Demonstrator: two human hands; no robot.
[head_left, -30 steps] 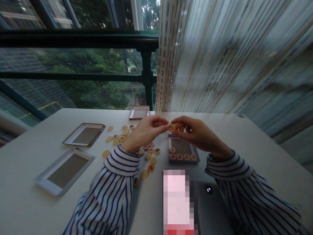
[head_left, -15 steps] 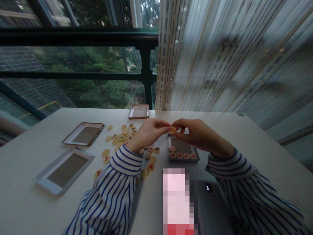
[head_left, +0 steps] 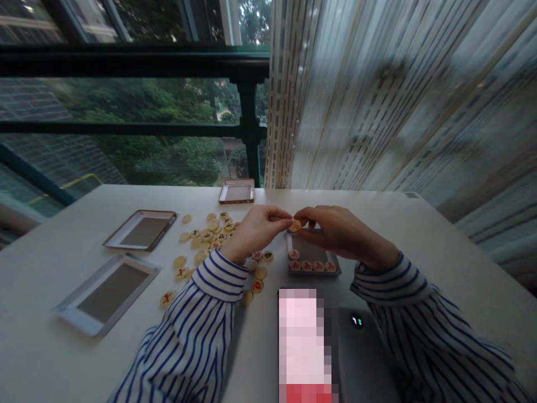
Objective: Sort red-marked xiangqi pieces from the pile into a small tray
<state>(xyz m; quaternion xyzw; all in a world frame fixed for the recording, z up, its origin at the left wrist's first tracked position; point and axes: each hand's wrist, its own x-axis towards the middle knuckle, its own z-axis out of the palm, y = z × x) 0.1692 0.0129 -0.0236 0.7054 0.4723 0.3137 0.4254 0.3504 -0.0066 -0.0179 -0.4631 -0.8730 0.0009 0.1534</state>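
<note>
My left hand [head_left: 257, 230] and my right hand [head_left: 331, 230] meet above the table, and both pinch one round wooden game piece [head_left: 295, 225] with red marking between their fingertips. Just below them lies a small grey tray [head_left: 312, 253] with a row of several red-marked pieces along its near edge. Many loose round pieces [head_left: 208, 235] lie scattered on the white table [head_left: 440, 263] to the left of my left wrist. Both arms wear blue-striped white sleeves.
Three shallow trays lie on the table: one at the near left [head_left: 108, 293], one brown-rimmed further back [head_left: 141, 229], one small at the far edge [head_left: 237, 191]. A grey device with a small light [head_left: 356, 321] sits near me. A window railing and striped curtain stand behind.
Both hands, still pinching the piece together, have sunk slightly toward the small tray. The view has shifted a little to the right.
</note>
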